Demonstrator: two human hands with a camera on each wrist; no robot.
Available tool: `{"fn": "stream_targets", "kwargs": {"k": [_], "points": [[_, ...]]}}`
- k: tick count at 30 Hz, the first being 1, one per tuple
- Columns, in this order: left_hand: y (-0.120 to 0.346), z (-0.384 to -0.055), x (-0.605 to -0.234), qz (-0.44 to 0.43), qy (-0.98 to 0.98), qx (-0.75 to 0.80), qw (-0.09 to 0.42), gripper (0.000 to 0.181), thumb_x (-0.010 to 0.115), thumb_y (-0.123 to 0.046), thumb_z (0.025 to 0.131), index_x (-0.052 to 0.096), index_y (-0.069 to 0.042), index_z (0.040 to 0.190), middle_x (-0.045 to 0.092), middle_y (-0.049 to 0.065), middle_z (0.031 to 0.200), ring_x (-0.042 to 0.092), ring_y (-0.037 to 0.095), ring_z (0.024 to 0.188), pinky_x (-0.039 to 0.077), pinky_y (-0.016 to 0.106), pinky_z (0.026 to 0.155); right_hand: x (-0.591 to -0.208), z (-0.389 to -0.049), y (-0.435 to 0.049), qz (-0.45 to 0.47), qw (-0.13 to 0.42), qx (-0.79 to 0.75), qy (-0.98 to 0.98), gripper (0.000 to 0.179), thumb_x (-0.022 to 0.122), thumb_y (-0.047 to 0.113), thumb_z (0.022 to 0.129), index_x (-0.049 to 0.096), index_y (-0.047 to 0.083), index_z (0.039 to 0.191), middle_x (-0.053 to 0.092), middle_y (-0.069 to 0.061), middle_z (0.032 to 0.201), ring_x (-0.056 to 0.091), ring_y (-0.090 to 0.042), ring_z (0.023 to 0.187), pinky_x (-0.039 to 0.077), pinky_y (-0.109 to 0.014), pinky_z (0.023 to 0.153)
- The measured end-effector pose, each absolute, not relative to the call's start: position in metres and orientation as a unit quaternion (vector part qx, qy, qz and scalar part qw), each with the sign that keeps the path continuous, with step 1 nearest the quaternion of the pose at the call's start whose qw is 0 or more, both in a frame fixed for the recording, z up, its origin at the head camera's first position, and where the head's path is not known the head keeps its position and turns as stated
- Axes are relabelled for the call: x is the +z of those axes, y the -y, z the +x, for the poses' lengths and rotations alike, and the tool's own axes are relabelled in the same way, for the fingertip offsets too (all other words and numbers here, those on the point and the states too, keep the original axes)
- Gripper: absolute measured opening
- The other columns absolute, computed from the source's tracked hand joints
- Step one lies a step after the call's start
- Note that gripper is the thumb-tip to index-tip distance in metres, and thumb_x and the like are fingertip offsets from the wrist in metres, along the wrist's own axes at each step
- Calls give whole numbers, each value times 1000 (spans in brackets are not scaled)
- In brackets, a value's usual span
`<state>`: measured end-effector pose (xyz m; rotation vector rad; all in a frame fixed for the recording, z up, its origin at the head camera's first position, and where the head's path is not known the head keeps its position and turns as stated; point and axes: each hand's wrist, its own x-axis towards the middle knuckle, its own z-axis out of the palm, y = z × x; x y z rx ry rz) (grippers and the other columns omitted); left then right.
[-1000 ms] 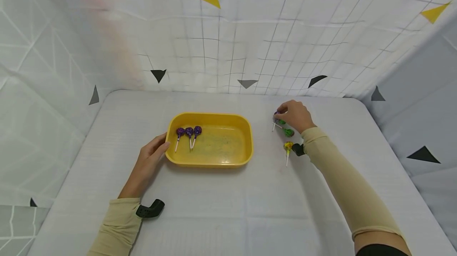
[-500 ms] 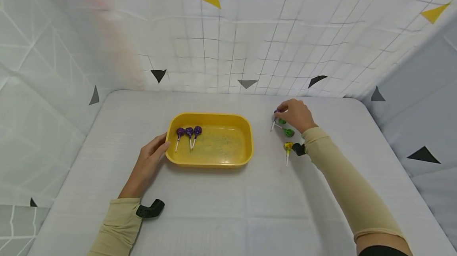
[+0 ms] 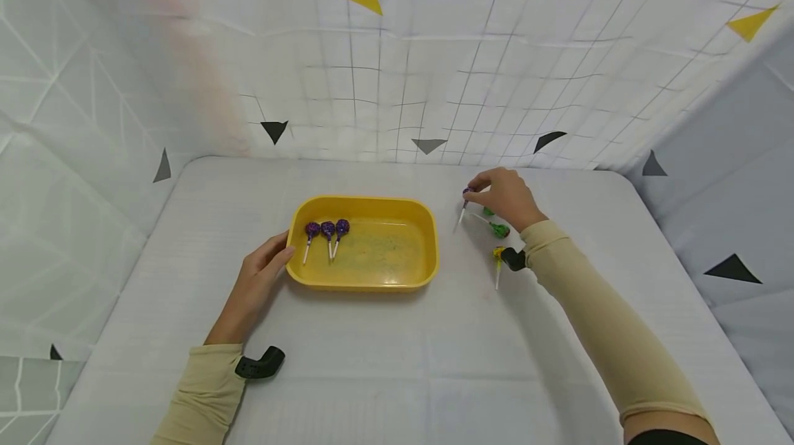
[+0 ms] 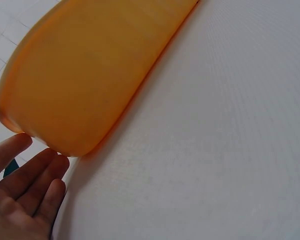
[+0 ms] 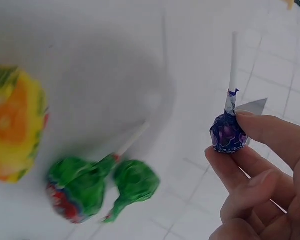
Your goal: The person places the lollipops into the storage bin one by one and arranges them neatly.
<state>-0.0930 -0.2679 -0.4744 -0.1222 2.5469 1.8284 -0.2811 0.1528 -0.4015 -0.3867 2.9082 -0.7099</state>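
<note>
My left hand (image 3: 259, 273) holds the left end of a yellow plastic tray (image 3: 389, 246), thumb over the rim. In the left wrist view its fingertips (image 4: 60, 162) touch the tray's outer wall. Three purple-wrapped lollipops (image 3: 328, 230) lie side by side in the tray's left part. At the back right, my right hand (image 3: 505, 195) pinches another purple lollipop (image 5: 228, 134) by its wrapped head between thumb and fingers. Its white stick (image 3: 462, 213) points down toward the table in the head view. Two green lollipops (image 3: 500, 230) lie under and beside this hand.
A yellow-wrapped lollipop (image 3: 498, 253) lies nearer the front, partly covered by the black wrist device (image 3: 513, 259). White cloth covers the table (image 3: 372, 362). A white gridded backdrop (image 3: 397, 73) rises behind its far edge.
My right hand has moved left and slightly back with the purple lollipop, away from the green ones, and the wrist device now overlaps the yellow lollipop more. My left hand and the tray stay put.
</note>
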Motion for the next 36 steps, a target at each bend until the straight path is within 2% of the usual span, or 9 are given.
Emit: {"fn": "stream_targets", "kwargs": {"k": [7,14,17,20,22,36], "points": [[269,-92,-474,-38,-815,578,1,55,52,-39,109,46,-10,156,48,13,159,42,31,150,35,54,124,-391,-274,-136,-145,73,-243,-956,34,75,33,95,77,8,117,77,-13,116,65,-36,118,55,-55,101],[269,-93,-474,-37,-813,582,3,55,52,-40,109,46,-11,155,48,12,159,42,30,150,36,50,125,-384,-267,-121,-164,69,-252,-951,33,76,34,94,78,10,116,78,-11,113,65,-35,120,54,-54,103],[269,-94,-475,-34,-811,584,1,54,52,-39,109,48,-11,155,50,11,158,44,27,149,40,31,122,-382,-264,-117,-165,71,-253,-951,34,77,34,94,78,10,117,78,-10,114,65,-34,119,55,-53,102],[270,-94,-475,-29,-807,589,-3,54,52,-39,109,48,-11,154,51,12,157,45,26,148,39,9,111,-380,-261,-114,-166,74,-252,-951,34,77,35,93,78,11,118,77,-10,115,65,-33,117,57,-52,99],[270,-94,-476,-27,-806,591,-4,55,53,-40,108,48,-10,154,51,12,157,45,27,148,37,1,104,-378,-260,-112,-168,75,-251,-950,34,77,35,93,78,11,118,77,-9,115,65,-31,115,58,-51,97],[270,-94,-476,-29,-807,589,-4,54,52,-39,109,48,-11,155,51,11,157,44,26,149,36,0,103,-370,-253,-93,-200,71,-254,-944,32,77,35,93,79,12,115,79,-6,111,66,-28,109,58,-44,91]]}}
